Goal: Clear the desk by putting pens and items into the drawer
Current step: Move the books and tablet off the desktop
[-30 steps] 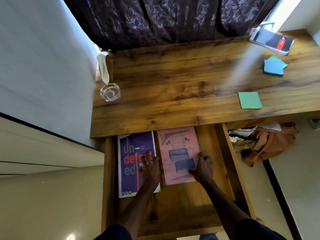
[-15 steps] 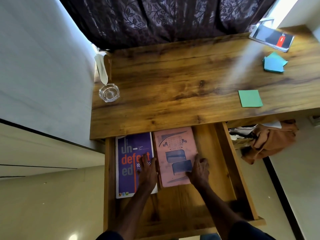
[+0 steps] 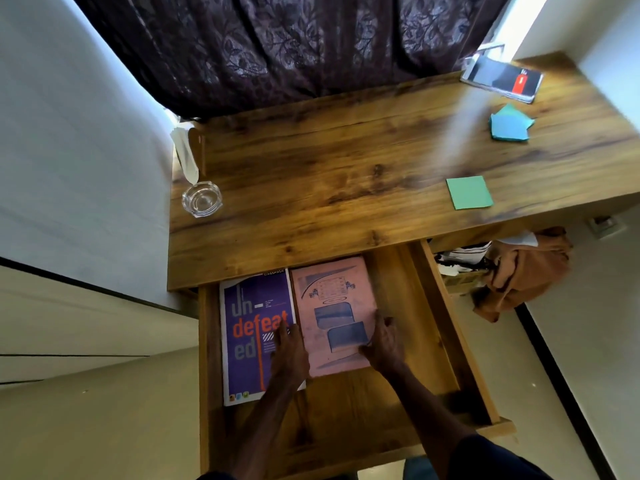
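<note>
The wooden drawer (image 3: pixel 446 327) stands pulled out below the desk top (image 3: pixel 346 188). Inside it lie a purple notebook (image 3: pixel 247 334) on the left and a pink notebook (image 3: pixel 329 306) beside it. My left hand (image 3: pixel 289 355) lies flat over the purple notebook's right edge, at the seam between the two. At the pink notebook's lower right edge is my right hand (image 3: pixel 384 344), fingers spread, touching it. On the desk remain a green sticky pad (image 3: pixel 469 192), blue paper pieces (image 3: pixel 510 124) and a dark booklet (image 3: pixel 502 79).
A clear glass dish (image 3: pixel 202 199) sits at the desk's left edge, with a white folded item (image 3: pixel 185 154) behind it. A dark curtain (image 3: pixel 294 46) hangs at the back. An orange-brown cloth (image 3: pixel 519 271) spills from the shelf to the drawer's right.
Both hands and the pink notebook have shifted slightly toward the back of the drawer. The view has moved a little; the desk items have stayed put.
</note>
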Demonstrator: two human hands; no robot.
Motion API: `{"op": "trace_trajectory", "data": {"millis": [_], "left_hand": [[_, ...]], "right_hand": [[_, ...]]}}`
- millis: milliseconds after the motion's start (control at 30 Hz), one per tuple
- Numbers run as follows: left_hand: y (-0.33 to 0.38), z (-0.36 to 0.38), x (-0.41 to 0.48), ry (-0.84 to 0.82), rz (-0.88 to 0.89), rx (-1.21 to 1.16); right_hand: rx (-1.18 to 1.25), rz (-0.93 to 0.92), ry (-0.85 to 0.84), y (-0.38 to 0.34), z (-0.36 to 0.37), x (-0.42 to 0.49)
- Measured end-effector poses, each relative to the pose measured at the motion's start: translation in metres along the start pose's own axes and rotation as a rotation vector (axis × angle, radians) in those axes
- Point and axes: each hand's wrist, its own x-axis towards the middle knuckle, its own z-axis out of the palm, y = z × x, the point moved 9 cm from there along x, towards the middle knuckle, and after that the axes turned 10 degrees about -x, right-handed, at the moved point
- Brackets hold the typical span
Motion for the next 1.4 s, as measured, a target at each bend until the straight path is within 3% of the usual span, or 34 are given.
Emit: {"op": "trace_trajectory", "data": {"millis": [200, 300, 533, 733, 933, 1200, 1400], "left_hand": [[0.090, -0.009, -0.018, 0.086, 0.164, -0.043], [0.173, -0.017, -0.034, 0.142, 0.358, -0.076], [0.367, -0.049, -0.082, 0.293, 0.562, -0.262], [0.501, -0.031, -0.103, 0.346, 0.625, -0.203], [0.579, -0.018, -0.120, 0.303, 0.634, -0.205], [0.621, -0.031, -0.070, 0.306, 0.528, -0.209], [0.654, -0.036, 0.016, 0.271, 0.445, -0.195]], "right_hand": [[0.191, 0.002, 0.155, 0.040, -0.080, -0.027], [0.250, -0.100, 0.330, 0.065, -0.155, -0.033], [0.312, -0.194, 0.570, 0.156, -0.307, -0.045], [0.249, -0.154, 0.634, 0.263, -0.402, -0.042], [0.243, -0.154, 0.670, 0.328, -0.460, -0.044], [0.248, -0.194, 0.597, 0.337, -0.480, 0.011], [0.214, -0.191, 0.496, 0.339, -0.494, 0.101]]}}
